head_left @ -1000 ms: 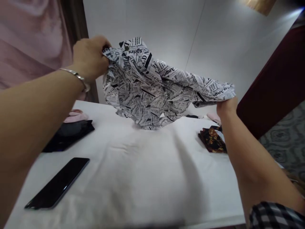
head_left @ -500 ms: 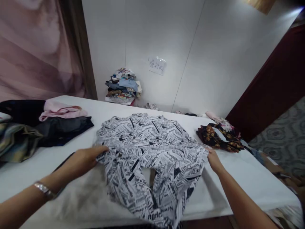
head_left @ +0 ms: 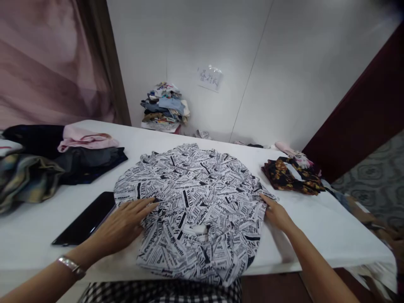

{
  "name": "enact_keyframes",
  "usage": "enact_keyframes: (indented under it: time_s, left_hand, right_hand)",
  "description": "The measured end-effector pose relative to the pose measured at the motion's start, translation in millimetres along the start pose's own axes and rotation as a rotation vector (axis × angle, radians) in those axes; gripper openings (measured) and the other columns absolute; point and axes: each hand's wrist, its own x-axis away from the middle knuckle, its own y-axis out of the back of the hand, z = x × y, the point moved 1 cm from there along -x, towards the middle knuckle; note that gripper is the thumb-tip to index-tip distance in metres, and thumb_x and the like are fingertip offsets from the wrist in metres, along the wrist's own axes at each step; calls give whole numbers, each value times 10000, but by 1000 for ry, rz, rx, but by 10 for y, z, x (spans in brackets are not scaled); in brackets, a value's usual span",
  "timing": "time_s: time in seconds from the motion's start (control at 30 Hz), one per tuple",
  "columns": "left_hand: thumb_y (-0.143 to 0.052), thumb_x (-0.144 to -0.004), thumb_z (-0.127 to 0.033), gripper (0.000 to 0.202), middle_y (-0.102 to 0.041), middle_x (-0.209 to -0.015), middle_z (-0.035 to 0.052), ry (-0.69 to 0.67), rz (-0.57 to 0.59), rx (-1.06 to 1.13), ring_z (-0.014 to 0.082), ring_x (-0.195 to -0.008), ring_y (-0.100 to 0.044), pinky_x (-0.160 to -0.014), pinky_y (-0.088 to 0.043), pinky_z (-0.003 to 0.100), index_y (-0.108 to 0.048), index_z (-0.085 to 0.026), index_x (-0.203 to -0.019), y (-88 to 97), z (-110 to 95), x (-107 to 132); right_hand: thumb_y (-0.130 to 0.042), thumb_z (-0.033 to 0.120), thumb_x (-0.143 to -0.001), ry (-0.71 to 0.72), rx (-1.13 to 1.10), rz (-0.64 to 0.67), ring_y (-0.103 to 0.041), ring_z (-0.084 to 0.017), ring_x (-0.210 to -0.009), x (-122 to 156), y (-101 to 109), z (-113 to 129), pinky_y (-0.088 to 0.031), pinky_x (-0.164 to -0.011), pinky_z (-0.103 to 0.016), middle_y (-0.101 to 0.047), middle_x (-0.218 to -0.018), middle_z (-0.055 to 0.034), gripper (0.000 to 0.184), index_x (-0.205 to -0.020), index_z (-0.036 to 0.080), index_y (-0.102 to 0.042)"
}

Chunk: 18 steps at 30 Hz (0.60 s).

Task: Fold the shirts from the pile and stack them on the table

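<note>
A white shirt with black newspaper print (head_left: pixel 195 189) lies spread on the white table, its collar end towards me and drooping over the front edge. My left hand (head_left: pixel 126 221) rests on the shirt's left side, palm down, fingers stretched out. At the right side, my right hand (head_left: pixel 277 212) touches the cloth with its fingers extended; its thumb is hidden. Beside my left hand lies a flat black device with a glossy screen (head_left: pixel 86 219), partly behind my wrist.
Folded clothes sit at the left, a pink garment (head_left: pixel 88 138) on top of dark ones, near a plaid garment (head_left: pixel 30 179). A dark floral folded garment (head_left: pixel 292 176) lies at the right. A clothes pile (head_left: pixel 166 105) stands behind the table (head_left: pixel 328 227), below a paper sign (head_left: pixel 210 78).
The shirt, held up and stretched between both hands before, now lies flatter on the table. My hands have lowered, the left fingers have spread out, and the black device has come into view.
</note>
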Motion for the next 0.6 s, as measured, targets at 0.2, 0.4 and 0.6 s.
enact_keyframes:
  time_s: [0.2, 0.4, 0.6]
  left_hand:
    - [-484, -772, -56, 620, -587, -1364, -22, -202, 72, 63, 217, -1326, -470, -1166, -269, 469, -563, -378, -1296, -26, -265, 62]
    - [-450, -822, -137, 298, -712, -1096, 22, -84, 14, 388, 206, -1135, -597, -1081, -395, 397, -687, -273, -941, 72, -363, 9]
    - [-412, -875, -380, 320, -590, -594, -1, 313, -12, 795, 138, -583, -539, -538, -460, 236, -561, -201, -656, 467, -585, -255]
  right_hand:
    - [-473, 113, -771, 111, 356, 147, -606, -263, -1186, 391, 70, 219, -569, -850, -356, -341, -1548, -29, 714, -1444, 347, -419]
    - [-489, 164, -780, 268, 190, 213, -538, -282, -1264, 818, 5, 529, -580, -838, -381, -254, -1565, 51, 701, -1408, 470, -424]
    - [-527, 117, -587, 368, 43, 332, -494, -295, -1282, 1064, -247, 981, -537, -941, -413, -252, -1529, 118, 987, -1439, 547, -276]
